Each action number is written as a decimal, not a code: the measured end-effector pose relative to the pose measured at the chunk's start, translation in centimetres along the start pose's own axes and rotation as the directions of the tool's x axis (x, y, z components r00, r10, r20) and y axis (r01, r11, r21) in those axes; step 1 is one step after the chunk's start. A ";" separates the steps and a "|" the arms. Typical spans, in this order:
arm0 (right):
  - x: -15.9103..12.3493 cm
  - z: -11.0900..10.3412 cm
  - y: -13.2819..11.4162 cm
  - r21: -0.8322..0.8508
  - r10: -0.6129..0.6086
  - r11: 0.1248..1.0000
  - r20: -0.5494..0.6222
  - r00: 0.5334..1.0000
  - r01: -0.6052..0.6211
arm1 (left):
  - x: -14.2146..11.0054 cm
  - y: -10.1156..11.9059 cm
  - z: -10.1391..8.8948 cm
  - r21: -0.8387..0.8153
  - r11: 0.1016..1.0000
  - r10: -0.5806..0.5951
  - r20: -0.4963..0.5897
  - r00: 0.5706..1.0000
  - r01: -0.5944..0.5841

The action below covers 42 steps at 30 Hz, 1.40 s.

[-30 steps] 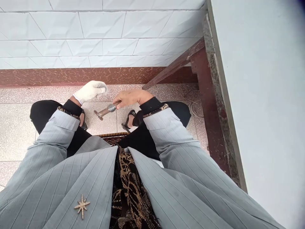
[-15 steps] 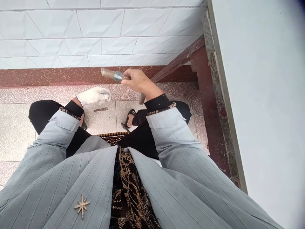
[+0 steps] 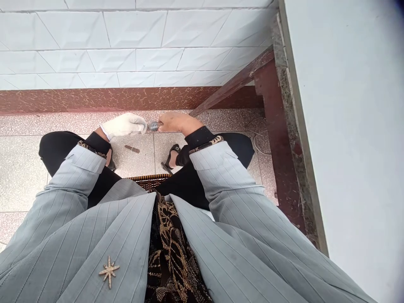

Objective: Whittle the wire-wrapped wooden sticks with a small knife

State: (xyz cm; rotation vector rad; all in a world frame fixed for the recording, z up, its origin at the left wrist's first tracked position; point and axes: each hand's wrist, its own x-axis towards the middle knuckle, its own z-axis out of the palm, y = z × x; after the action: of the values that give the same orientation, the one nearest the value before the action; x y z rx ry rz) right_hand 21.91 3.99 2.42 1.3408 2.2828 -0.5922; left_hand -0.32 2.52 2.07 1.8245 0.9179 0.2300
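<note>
In front of my knees, my right hand (image 3: 173,122) is bare and wraps around a brown stick. A coil of silvery wire (image 3: 154,126) is wound around that stick and shows beside my fingertips. My left hand (image 3: 123,125), in a white knitted glove, has its fingers curled closed right next to the coil. The stick's far left end is hidden at the glove, and whatever the gloved fingers hold does not show. Below the glove is a small brown piece (image 3: 131,149); I cannot tell whether it lies on the floor or hangs.
A white-topped table (image 3: 353,126) with a dark red wooden leg (image 3: 280,147) stands close on the right. Ahead rises a white tiled wall (image 3: 132,29). A woven wicker edge (image 3: 148,183) shows between my legs, and a pale cable (image 3: 257,141) lies by the table leg.
My right hand has brought the wire-wound stick down and a little left, to the gloved hand. The small brown piece has turned slightly. My left hand has hardly moved.
</note>
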 end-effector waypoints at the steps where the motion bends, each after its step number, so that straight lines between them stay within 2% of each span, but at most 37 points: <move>1: -0.1 0.0 -0.2 -0.024 0.003 1.000 0.030 1.000 -0.002 | 0.0 0.1 -0.1 0.017 1.000 -0.005 -0.013 1.000 0.005; 4: -0.7 -0.1 -0.6 -0.056 -0.052 0.997 0.131 0.990 0.060 | -0.1 0.2 -0.3 0.041 0.999 -0.034 -0.067 0.997 0.037; 6: -1.1 -0.2 -0.7 0.009 -0.165 0.986 0.181 0.970 0.166 | -0.1 0.1 -0.5 0.051 0.997 -0.051 -0.115 0.992 0.058; 8: -1.4 -0.3 -0.4 0.149 -0.322 0.943 0.185 0.928 0.298 | 0.0 0.0 -0.7 0.045 0.997 -0.056 -0.172 0.983 0.065; 11: -1.8 -0.7 0.5 0.361 -0.520 0.810 0.077 0.851 0.462 | 0.1 -0.3 -0.9 -0.013 0.999 -0.048 -0.239 0.970 0.046; 13: -2.1 -1.0 1.2 0.470 -0.558 0.714 -0.065 0.827 0.519 | 0.3 -0.5 -0.9 -0.068 0.997 -0.045 -0.264 0.963 0.028; 15: -2.2 -1.1 1.8 0.590 -0.494 0.600 -0.260 0.830 0.541 | 0.5 -0.7 -0.7 -0.122 0.992 -0.046 -0.257 0.965 0.015; 18: -2.1 -1.1 2.4 0.759 -0.215 0.369 -0.492 0.844 0.537 | 0.5 -0.7 -0.2 -0.192 0.981 -0.036 -0.174 0.984 0.002; 20: -1.5 -0.9 2.9 0.814 -0.011 0.270 -0.531 0.847 0.514 | 0.4 -0.6 0.0 -0.228 0.974 -0.013 -0.118 0.993 -0.014; 21: -1.1 -0.7 3.1 0.832 0.066 0.264 -0.521 0.851 0.488 | 0.4 -0.5 0.0 -0.242 0.970 -0.003 -0.093 0.996 -0.020; 22: -0.7 -0.6 3.3 0.843 0.130 0.293 -0.503 0.854 0.452 | 0.3 -0.4 0.0 -0.253 0.967 0.004 -0.067 0.998 -0.021; 23: -0.2 -0.4 3.5 0.841 0.183 0.360 -0.489 0.853 0.405 | 0.2 -0.3 0.0 -0.259 0.966 0.008 -0.040 0.999 -0.018; 25: 0.5 -0.1 3.8 0.776 0.244 0.567 -0.479 0.843 0.276 | 0.1 -0.1 -0.1 -0.261 0.965 0.016 0.000 1.000 -0.015; 27: 1.0 0.1 3.7 0.612 0.237 0.781 -0.477 0.846 0.126 | 0.0 0.1 -0.3 -0.250 0.968 0.026 0.021 0.999 -0.020; 28: 1.1 0.2 3.5 0.511 0.207 0.857 -0.453 0.867 0.062 | -0.1 0.1 -0.3 -0.240 0.970 0.029 0.027 0.999 -0.022; 30: 1.0 0.2 2.9 0.316 0.097 0.949 -0.325 0.941 0.012 | -0.1 0.0 -0.5 -0.225 0.974 0.028 0.019 0.999 -0.023; 32: 0.7 0.1 2.2 0.195 -0.076 0.976 -0.102 0.992 0.095 | -0.1 -0.4 -0.6 -0.222 0.975 0.026 0.003 1.000 -0.024; 33: 0.4 0.0 2.0 0.193 -0.181 0.966 0.026 0.983 0.173 | -0.1 -0.6 -0.6 -0.226 0.974 0.025 0.001 1.000 -0.024; 34: 0.1 -0.1 1.9 0.232 -0.295 0.938 0.135 0.946 0.259 | 0.0 -0.9 -0.7 -0.232 0.972 0.026 0.001 1.000 -0.025; 35: -0.2 -0.2 1.9 0.308 -0.402 0.891 0.193 0.895 0.334 | 0.1 -1.2 -0.8 -0.241 0.970 0.029 -0.002 1.000 -0.029; 36: -0.6 -0.4 2.0 0.404 -0.491 0.828 0.184 0.852 0.390 | 0.2 -1.4 -0.8 -0.257 0.966 0.038 -0.021 0.999 -0.042; 37: -1.1 -0.6 2.3 0.501 -0.546 0.752 0.109 0.831 0.429 | 0.3 -1.6 -0.9 -0.279 0.958 0.052 -0.055 0.997 -0.065; 38: -1.5 -0.8 2.6 0.585 -0.558 0.664 -0.029 0.829 0.467 | 0.4 -1.7 -0.9 -0.305 0.948 0.068 -0.095 0.993 -0.094; 40: -2.2 -1.2 3.2 0.721 -0.411 0.464 -0.339 0.846 0.514 | 0.5 -1.7 -0.9 -0.343 0.928 0.092 -0.163 0.982 -0.143; 41: -2.4 -1.3 3.5 0.765 -0.293 0.357 -0.453 0.842 0.536 | 0.5 -1.6 -0.8 -0.351 0.925 0.090 -0.175 0.980 -0.147; 42: -2.5 -1.4 3.7 0.790 -0.172 0.275 -0.520 0.837 0.547 | 0.5 -1.3 -0.8 -0.349 0.927 0.078 -0.171 0.982 -0.135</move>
State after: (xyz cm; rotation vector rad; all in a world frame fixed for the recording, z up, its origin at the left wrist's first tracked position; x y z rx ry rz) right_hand 26.06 4.65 4.43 1.3323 2.6130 -2.3057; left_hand -1.04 3.65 1.15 1.5303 0.8199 0.5778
